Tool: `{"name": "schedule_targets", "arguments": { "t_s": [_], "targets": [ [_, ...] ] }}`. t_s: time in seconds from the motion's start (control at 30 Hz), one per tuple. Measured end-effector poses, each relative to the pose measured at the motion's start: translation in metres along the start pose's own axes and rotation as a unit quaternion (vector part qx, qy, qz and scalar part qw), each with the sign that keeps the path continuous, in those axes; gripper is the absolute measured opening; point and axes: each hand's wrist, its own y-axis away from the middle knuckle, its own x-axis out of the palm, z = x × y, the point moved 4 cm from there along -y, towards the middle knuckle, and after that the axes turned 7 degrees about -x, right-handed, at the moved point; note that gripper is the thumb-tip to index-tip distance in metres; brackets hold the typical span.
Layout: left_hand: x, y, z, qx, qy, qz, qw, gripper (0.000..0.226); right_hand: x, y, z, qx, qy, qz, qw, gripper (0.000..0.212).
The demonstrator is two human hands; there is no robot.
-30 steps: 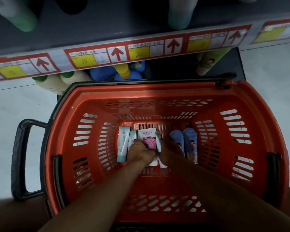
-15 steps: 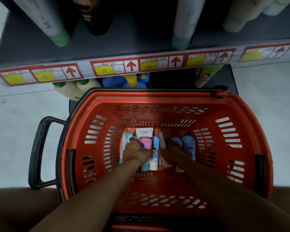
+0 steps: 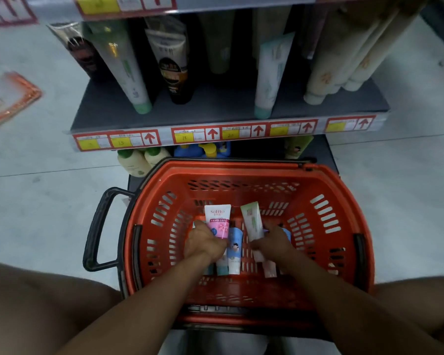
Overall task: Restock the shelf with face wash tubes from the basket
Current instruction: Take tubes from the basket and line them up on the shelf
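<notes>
Two shelf tiers are visible. The shelf, a flat dark board, carries tall tubes standing cap-down in rows with bare board between them and along its front edge. Its price strip shows red-framed labels with yellow fields and red up-arrows; "15" and "18" are legible, the finer print is blurred. Below the strip stand cream bottles with green caps and a blue container.

On the floor in front sits the basket, orange slotted plastic with rounded corners and a black handle folded out at left. Its interior is mostly bare near the walls; the contents cluster at the centre.

Left hand grips the pink tube, white and pink, printed "Softto", raised crimp-end up inside the basket. Right hand grips the green tube, white and pale green, tilted, also raised; its print cannot be read. Between the hands the blue tube, bearing a cartoon child figure, lies on the basket bottom with its white cap toward the person. More tubes lie partly hidden under both hands.
</notes>
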Motion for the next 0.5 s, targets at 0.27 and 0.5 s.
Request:
{"name": "schedule_targets", "arguments": {
  "t_s": [0.27, 0.5],
  "targets": [
    [-0.035, 0.04, -0.012, 0.045, 0.01, -0.019, 0.999, 0.057, -0.015, 0.034, 0.023, -0.05, -0.078, 0.015, 0.996, 0.045],
    [-0.068, 0.074, -0.024, 0.089, 0.051, -0.063, 0.993, 0.053, -0.026, 0.078, 0.068, -0.058, -0.125, 0.028, 0.99, 0.044]
  ]
}}
